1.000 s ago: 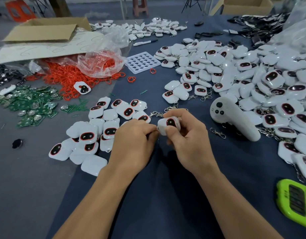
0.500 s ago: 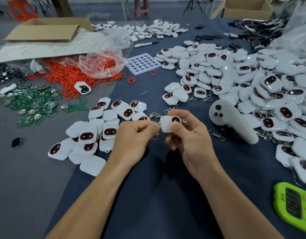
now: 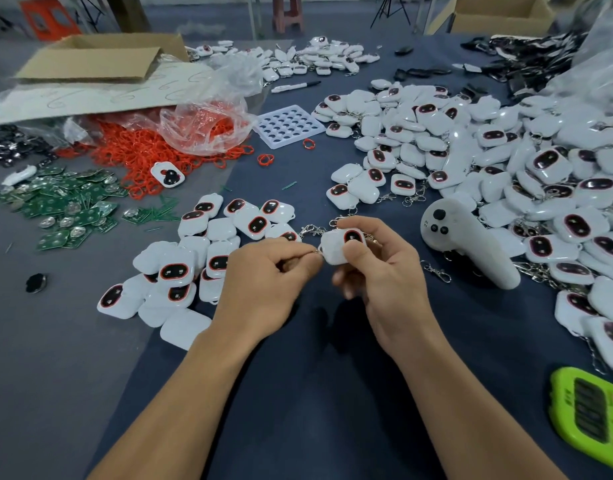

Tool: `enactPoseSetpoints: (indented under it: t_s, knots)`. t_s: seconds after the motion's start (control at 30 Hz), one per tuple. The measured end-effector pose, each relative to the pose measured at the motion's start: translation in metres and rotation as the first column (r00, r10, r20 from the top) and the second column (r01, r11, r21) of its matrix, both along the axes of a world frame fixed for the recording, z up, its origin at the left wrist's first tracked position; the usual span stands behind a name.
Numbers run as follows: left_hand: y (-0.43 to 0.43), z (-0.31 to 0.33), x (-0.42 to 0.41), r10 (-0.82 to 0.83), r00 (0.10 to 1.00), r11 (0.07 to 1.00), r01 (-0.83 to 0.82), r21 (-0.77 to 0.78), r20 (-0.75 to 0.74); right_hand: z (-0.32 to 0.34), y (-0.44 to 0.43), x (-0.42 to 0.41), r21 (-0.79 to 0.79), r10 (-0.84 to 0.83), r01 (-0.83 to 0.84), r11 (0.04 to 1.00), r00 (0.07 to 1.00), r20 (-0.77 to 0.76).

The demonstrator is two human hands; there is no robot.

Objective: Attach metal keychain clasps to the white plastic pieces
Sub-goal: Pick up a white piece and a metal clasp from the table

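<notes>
Compared with a second ago: barely any shift of either hand. Slight turn of the white plastic piece (image 3: 332, 252), dark window now rolled toward its far right, left corner bared toward the left hand (image 3: 263, 285). Judged as lining up for threading, not yet hooked on. Cannot confirm ring through loop: too small, part hidden by fingertips.

Wrapped round the piece, the right hand (image 3: 384, 285), thumb across the near face, fingers behind. In the left hand, fingers curled, a metal clasp (image 3: 312, 251) pinched between thumb and forefinger, touching the piece's left corner.

Held just above the worktop (image 3: 298, 393), near its middle, between the small pile of unclasped pieces (image 3: 180, 271) toward the left edge and the large heap (image 3: 506, 161) toward the right edge, many there with chains showing.

Look of the piece: rounded white shell, glossy, dark oval window with red rim. Also spare clasps (image 3: 436, 271) just beside the right hand, close to a white controller (image 3: 471, 251).
</notes>
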State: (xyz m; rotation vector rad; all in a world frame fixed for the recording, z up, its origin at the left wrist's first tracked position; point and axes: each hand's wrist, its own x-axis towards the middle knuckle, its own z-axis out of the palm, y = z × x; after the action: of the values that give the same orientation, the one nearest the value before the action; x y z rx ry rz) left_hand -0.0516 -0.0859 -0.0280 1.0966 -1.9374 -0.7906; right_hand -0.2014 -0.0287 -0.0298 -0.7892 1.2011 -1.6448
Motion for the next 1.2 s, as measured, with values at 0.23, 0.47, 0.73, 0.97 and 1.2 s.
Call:
enactPoseSetpoints:
  t_s: [0.23,0.47,0.73,0.97,1.2]
  knots:
    - [0.003,0.006,-0.002,-0.128,0.973,0.962,0.169,0.213,-0.193,0.003,0.0,-0.004,0.012,0.087,-0.091,0.996,0.975,0.204]
    - [0.005,-0.002,-0.002,0.098,0.974,0.982,-0.062,-0.176,0.203,-0.002,0.001,0.003,-0.016,0.04,-0.041,0.999,0.997,-0.07]
    - [0.003,-0.002,-0.004,0.102,0.977,0.989,-0.079,-0.125,0.189,-0.001,0.0,0.003,-0.009,-0.013,0.012,1.0,0.994,-0.11]
    - [-0.001,0.004,-0.006,-0.072,0.976,0.967,0.119,0.224,-0.207,0.003,-0.001,-0.001,0.023,0.038,-0.042,0.999,0.986,0.163]
    - [0.007,0.001,-0.008,0.105,0.991,0.994,-0.107,0.02,0.081,0.002,0.003,0.004,0.013,-0.011,0.011,1.0,1.0,0.005]
